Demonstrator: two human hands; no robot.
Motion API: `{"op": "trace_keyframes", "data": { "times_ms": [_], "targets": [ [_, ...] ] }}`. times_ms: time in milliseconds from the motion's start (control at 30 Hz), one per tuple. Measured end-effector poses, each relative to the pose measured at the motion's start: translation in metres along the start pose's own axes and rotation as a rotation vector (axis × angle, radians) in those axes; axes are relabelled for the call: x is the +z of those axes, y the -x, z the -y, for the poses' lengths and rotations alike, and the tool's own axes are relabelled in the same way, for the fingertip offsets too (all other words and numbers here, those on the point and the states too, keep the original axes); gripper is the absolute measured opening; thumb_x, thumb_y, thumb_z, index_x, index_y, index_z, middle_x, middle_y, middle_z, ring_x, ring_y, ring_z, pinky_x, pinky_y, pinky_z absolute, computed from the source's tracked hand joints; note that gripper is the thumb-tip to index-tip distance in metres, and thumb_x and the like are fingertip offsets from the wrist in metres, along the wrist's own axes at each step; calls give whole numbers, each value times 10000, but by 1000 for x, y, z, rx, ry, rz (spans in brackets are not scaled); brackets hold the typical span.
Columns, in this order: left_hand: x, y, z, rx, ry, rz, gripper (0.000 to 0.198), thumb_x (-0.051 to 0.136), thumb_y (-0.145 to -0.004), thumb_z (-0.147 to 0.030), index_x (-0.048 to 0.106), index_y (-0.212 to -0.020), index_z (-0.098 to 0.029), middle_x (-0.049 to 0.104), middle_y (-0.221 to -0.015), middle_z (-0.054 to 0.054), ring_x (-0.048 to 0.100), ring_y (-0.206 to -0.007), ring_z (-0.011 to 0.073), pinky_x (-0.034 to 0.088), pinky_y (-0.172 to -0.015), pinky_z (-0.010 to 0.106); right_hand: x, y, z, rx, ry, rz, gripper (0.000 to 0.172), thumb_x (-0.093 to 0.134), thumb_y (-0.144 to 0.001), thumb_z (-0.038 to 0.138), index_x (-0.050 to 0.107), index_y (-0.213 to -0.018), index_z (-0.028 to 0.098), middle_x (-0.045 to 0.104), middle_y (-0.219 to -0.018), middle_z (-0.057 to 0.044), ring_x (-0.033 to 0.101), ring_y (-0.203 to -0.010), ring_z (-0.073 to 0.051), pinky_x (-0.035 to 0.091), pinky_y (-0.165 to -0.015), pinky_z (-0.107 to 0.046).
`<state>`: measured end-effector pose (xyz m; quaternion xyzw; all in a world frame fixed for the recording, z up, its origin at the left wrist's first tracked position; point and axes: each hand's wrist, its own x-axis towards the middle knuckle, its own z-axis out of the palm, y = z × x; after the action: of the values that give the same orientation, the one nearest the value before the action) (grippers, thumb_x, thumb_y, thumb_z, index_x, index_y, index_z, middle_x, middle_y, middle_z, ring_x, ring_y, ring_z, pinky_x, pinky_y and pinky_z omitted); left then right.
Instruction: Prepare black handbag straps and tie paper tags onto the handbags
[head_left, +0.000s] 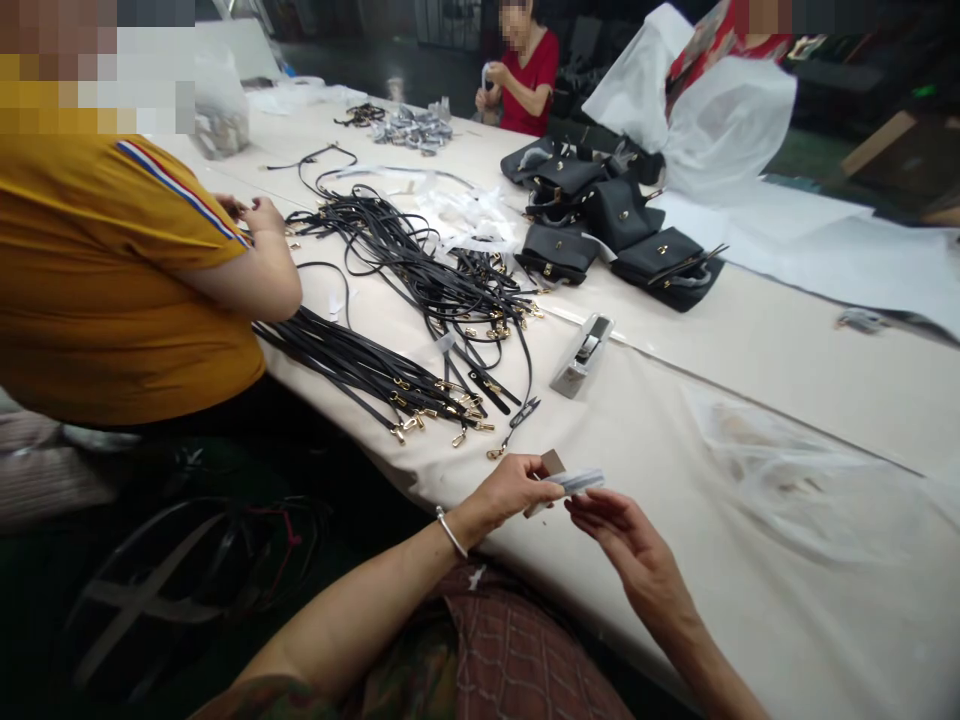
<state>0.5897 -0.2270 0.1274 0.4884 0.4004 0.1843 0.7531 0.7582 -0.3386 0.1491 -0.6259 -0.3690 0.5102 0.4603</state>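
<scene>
My left hand (506,497), with a bracelet at its wrist, is closed on a small plastic-wrapped strip (581,482) above the table's near edge. A flat brown piece (553,461) shows behind the strip, in the same fingers. Just to the right, my right hand (628,545) has its fingers stretched out close to the strip's end; whether they touch it I cannot tell. Beyond my hands lie small dark thread snips (523,412) and a bundle of black straps (360,365) with gold-coloured clasps. A grey tape dispenser (583,357) stands to their right.
Several black handbags (626,215) sit across the table (667,420), beside a larger tangle of straps (405,240). Clear plastic (810,480) lies at right. A person in yellow (127,290) stands at left; another in red (531,85) works at the far side.
</scene>
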Motion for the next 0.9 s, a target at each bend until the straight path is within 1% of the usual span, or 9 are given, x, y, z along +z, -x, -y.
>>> {"op": "trace_keyframes", "data": {
  "times_ms": [67, 133, 233, 367, 467, 600, 733, 833, 900],
  "targets": [
    [5, 1, 1, 0, -56, 27, 196, 662, -716, -305, 656, -791, -124, 528, -584, -32, 395, -456, 78, 281, -433, 211, -7, -2, -1, -220, 330, 75, 303, 649, -876, 353, 626, -1174, 299, 699, -1094, -66, 678, -987, -264, 553, -904, -436],
    [12, 3, 0, 37, -153, 30, 189, 668, -719, -297, 671, -805, -129, 521, -590, -38, 413, -495, 89, 293, -470, 215, -13, -8, 2, -380, 572, 128, 195, 612, -894, 293, 695, -1069, 317, 682, -949, -46, 659, -844, -236, 544, -766, -381],
    [24, 6, -6, 140, -327, -19, 106, 675, -707, -243, 678, -741, -143, 549, -664, -19, 471, -624, 124, 315, -560, 233, -21, -17, 11, -443, 646, 115, 145, 614, -895, 319, 753, -854, 312, 622, -829, -55, 603, -783, -241, 487, -700, -372],
    [39, 10, -18, 286, -507, -63, 50, 674, -724, -198, 671, -676, -184, 545, -689, 0, 481, -708, 166, 327, -663, 263, -32, -23, 20, -406, 538, 93, 126, 682, -828, 390, 709, -777, 278, 634, -929, -73, 595, -868, -267, 491, -743, -380],
    [52, 14, -23, 379, -608, -32, 116, 658, -751, -179, 657, -639, -210, 545, -669, 17, 487, -716, 191, 344, -706, 277, -41, -23, 21, -301, 468, 102, 192, 760, -763, 376, 613, -792, 255, 626, -792, -17, 569, -713, -213, 483, -665, -339],
    [68, 22, -24, 429, -662, -90, 196, 621, -735, -97, 689, -865, -228, 627, -811, 40, 536, -797, 218, 377, -745, 282, -55, -21, 21, -119, 344, 171, 328, 826, -678, 405, 630, -870, 225, 647, -734, 12, 573, -660, -185, 462, -612, -300],
    [78, 27, -29, 356, -650, -65, 344, 663, -726, -135, 636, -1062, -203, 657, -917, 37, 570, -809, 199, 401, -705, 258, -71, -19, 26, 15, 202, 294, 345, 802, -662, 493, 654, -691, 182, 629, -614, -4, 535, -591, -168, 420, -566, -293],
    [88, 27, -31, 246, -650, 22, 327, 712, -732, -238, 660, -1050, -183, 663, -896, 22, 575, -772, 179, 395, -663, 239, -82, -20, 32, 68, 135, 340, 325, 801, -652, 461, 652, -658, 173, 619, -583, -4, 506, -557, -150, 396, -552, -288],
    [96, 24, -28, 240, -689, -20, 273, 742, -730, -316, 704, -957, -168, 650, -841, 19, 561, -750, 173, 376, -648, 238, -87, -20, 34, 83, 109, 364, 313, 802, -646, 438, 638, -654, 172, 593, -562, 11, 482, -537, -135, 373, -537, -280]
  ]
}}
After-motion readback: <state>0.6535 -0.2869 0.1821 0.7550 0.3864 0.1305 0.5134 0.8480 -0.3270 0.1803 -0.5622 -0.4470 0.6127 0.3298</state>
